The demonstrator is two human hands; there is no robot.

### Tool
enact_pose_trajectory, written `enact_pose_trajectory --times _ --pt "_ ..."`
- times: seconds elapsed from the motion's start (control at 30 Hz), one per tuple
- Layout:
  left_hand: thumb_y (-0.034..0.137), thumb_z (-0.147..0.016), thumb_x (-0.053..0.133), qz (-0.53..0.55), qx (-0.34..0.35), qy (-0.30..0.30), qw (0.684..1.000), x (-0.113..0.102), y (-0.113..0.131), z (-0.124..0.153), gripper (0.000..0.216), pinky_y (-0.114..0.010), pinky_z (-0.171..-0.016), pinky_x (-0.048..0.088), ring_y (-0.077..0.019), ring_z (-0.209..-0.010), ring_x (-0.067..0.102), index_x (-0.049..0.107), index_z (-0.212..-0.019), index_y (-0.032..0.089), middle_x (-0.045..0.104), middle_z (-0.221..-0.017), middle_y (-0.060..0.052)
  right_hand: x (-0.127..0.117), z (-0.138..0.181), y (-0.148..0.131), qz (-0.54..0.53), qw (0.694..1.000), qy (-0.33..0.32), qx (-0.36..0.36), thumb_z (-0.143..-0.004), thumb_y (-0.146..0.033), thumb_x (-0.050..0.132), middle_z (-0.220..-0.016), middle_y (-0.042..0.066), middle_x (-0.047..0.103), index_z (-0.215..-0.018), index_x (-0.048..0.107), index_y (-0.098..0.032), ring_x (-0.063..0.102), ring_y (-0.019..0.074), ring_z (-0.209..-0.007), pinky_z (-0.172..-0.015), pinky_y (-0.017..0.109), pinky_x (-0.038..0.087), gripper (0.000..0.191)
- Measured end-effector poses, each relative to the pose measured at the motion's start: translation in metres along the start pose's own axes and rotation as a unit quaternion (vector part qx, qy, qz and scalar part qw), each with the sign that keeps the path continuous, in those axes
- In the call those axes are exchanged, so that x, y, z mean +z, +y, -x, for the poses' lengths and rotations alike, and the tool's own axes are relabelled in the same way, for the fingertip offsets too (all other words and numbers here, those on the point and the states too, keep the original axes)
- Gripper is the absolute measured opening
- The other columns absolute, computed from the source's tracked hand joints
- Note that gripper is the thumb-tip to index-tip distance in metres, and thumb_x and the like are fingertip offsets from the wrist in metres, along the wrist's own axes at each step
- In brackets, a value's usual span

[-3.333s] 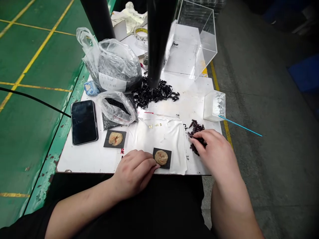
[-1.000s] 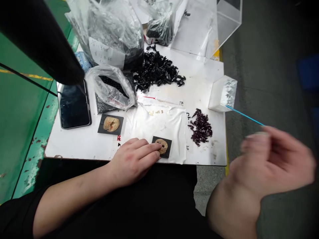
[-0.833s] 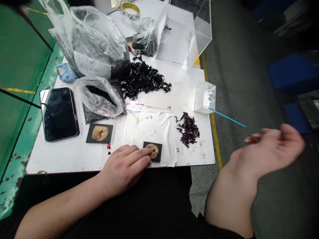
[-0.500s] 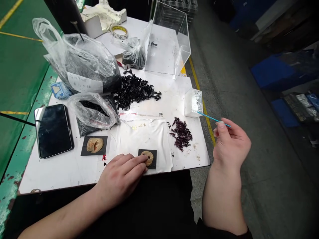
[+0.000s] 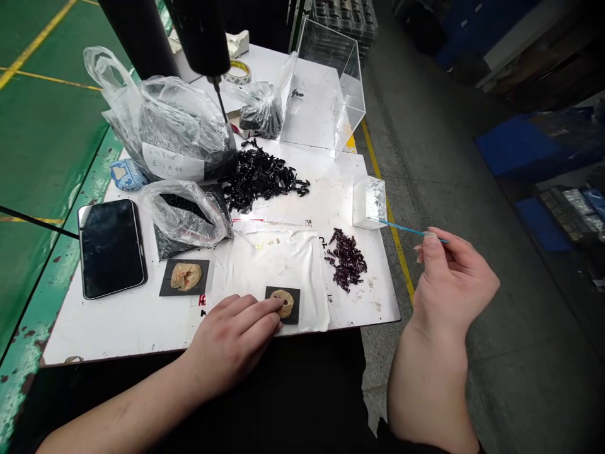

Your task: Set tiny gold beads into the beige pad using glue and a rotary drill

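Observation:
My left hand (image 5: pixel 239 331) lies at the table's front edge, fingers stretched out and close together, thumb hidden. Its index fingertip touches a round tan putty-like disc (image 5: pixel 287 309) on a small dark square plate (image 5: pixel 275 292). A dark spot or small part shows near the disc's middle. To the right, past the table edge, my right hand (image 5: pixel 449 271) pinches a thin blue stick (image 5: pixel 406 228) between thumb and fingers. The stick's far end reaches the small clear box (image 5: pixel 367 205); whether it is inside I cannot tell.
Another tan disc (image 5: pixel 186 277) sits on a dark plate. Nearby are dark purple pieces (image 5: pixel 347 260), shiny black pieces (image 5: pixel 262 176), an opened bag (image 5: pixel 189 217), a large bag (image 5: pixel 174 126), a phone (image 5: pixel 112 249) and a clear bin (image 5: pixel 314 116). A black cylindrical tool (image 5: pixel 203 41) hangs above.
The view has shifted slightly, bringing more of the black cylindrical tool into sight at the top. My right hand sits a little farther right with the stick. My left hand stays on the disc.

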State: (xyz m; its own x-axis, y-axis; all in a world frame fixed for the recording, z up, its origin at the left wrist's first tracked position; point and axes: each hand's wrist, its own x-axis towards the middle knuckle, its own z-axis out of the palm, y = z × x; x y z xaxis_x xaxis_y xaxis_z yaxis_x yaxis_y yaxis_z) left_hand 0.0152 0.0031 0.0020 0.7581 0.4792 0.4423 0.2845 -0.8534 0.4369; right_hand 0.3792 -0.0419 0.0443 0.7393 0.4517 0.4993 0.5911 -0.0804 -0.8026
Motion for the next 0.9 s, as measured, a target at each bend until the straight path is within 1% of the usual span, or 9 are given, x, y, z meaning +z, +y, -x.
enact_pose_trajectory --times 0.13,0.2,0.3,0.37,0.4,0.5,0.6,0.73,0.9 --pt "0.014 -0.11 0.067 0.001 0.0 0.001 1.0 0.001 0.0 0.0 0.004 -0.039 -0.08 0.049 -0.0211 -0.088 0.069 0.068 -0.111 0.018 0.083 -0.135 -0.007 -0.001 0.0 -0.007 -0.017 0.999 0.021 0.026 -0.093 -0.045 0.089 -0.108 0.013 0.083 -0.114 0.087 -0.024 0.075 0.0289 -0.081 -0.078 0.051 0.064 0.029" --pt "0.013 -0.11 0.068 0.004 -0.001 0.001 1.0 0.001 0.0 0.0 0.005 -0.039 -0.08 0.049 -0.021 -0.089 0.068 0.068 -0.112 0.018 0.083 -0.136 -0.007 -0.001 0.0 -0.011 -0.044 0.997 0.06 0.024 -0.092 -0.041 0.09 -0.101 0.01 0.082 -0.111 0.088 -0.025 0.074 0.0264 -0.077 -0.072 0.047 0.062 0.025" --pt "0.012 -0.109 0.069 0.014 -0.004 -0.001 1.0 0.0 0.001 0.001 0.007 -0.038 -0.082 0.049 -0.0205 -0.091 0.068 0.068 -0.114 0.017 0.082 -0.137 -0.007 -0.001 -0.002 -0.018 -0.101 0.988 0.118 -0.01 -0.092 -0.036 0.09 -0.088 0.003 0.078 -0.1 0.088 -0.029 0.068 0.0194 -0.066 -0.058 0.039 0.057 0.011" --pt "0.012 -0.109 0.07 0.02 -0.005 -0.001 1.0 0.0 0.001 0.002 0.008 -0.038 -0.083 0.05 -0.0205 -0.093 0.069 0.069 -0.116 0.017 0.082 -0.138 -0.008 -0.001 -0.001 -0.024 -0.147 0.981 0.128 -0.021 -0.091 -0.036 0.09 -0.087 0.0 0.076 -0.095 0.086 -0.03 0.064 0.0159 -0.061 -0.049 0.033 0.049 0.008" --pt "0.012 -0.109 0.07 0.021 -0.006 -0.001 1.0 0.0 0.001 0.002 0.009 -0.038 -0.084 0.05 -0.0206 -0.094 0.069 0.069 -0.116 0.017 0.082 -0.138 -0.008 -0.002 -0.001 -0.027 -0.172 0.978 0.121 -0.013 -0.09 -0.037 0.091 -0.087 0.0 0.076 -0.094 0.085 -0.03 0.063 0.0148 -0.059 -0.046 0.031 0.045 0.01" --pt "0.014 -0.109 0.071 0.018 -0.008 0.001 1.0 0.0 0.001 0.004 0.011 -0.039 -0.085 0.052 -0.0209 -0.095 0.07 0.07 -0.119 0.017 0.081 -0.14 -0.007 -0.005 0.005 -0.033 -0.24 0.968 0.069 0.038 -0.086 -0.037 0.095 -0.083 -0.001 0.075 -0.092 0.085 -0.028 0.06 0.0129 -0.056 -0.044 0.028 0.039 0.015" --pt "0.015 -0.107 0.073 0.014 -0.016 0.019 1.0 0.002 0.001 0.006 0.011 -0.039 -0.083 0.053 -0.0201 -0.093 0.07 0.069 -0.117 0.018 0.082 -0.138 -0.006 -0.006 0.015 -0.033 -0.287 0.954 -0.037 0.073 -0.081 -0.037 0.099 -0.08 0.0 0.077 -0.093 0.088 -0.027 0.061 0.013 -0.057 -0.048 0.028 0.043 0.019" --pt "0.016 -0.106 0.074 0.013 -0.023 0.031 0.999 0.002 0.002 0.007 0.012 -0.038 -0.081 0.053 -0.0203 -0.092 0.07 0.068 -0.116 0.018 0.082 -0.135 -0.006 -0.005 0.033 -0.027 -0.294 0.939 -0.171 0.047 -0.086 -0.031 0.096 -0.082 0.003 0.081 -0.101 0.09 -0.025 0.067 0.0158 -0.063 -0.055 0.032 0.052 0.017" --pt "0.02 -0.108 0.072 0.006 -0.023 0.028 0.999 0.001 0.001 0.006 0.01 -0.038 -0.08 0.052 -0.0206 -0.093 0.071 0.067 -0.117 0.019 0.083 -0.134 -0.005 -0.003 0.052 -0.031 -0.276 0.926 -0.257 0.007 -0.091 -0.024 0.092 -0.088 0.005 0.084 -0.106 0.091 -0.024 0.077 0.0199 -0.075 -0.056 0.032 0.058 0.016"
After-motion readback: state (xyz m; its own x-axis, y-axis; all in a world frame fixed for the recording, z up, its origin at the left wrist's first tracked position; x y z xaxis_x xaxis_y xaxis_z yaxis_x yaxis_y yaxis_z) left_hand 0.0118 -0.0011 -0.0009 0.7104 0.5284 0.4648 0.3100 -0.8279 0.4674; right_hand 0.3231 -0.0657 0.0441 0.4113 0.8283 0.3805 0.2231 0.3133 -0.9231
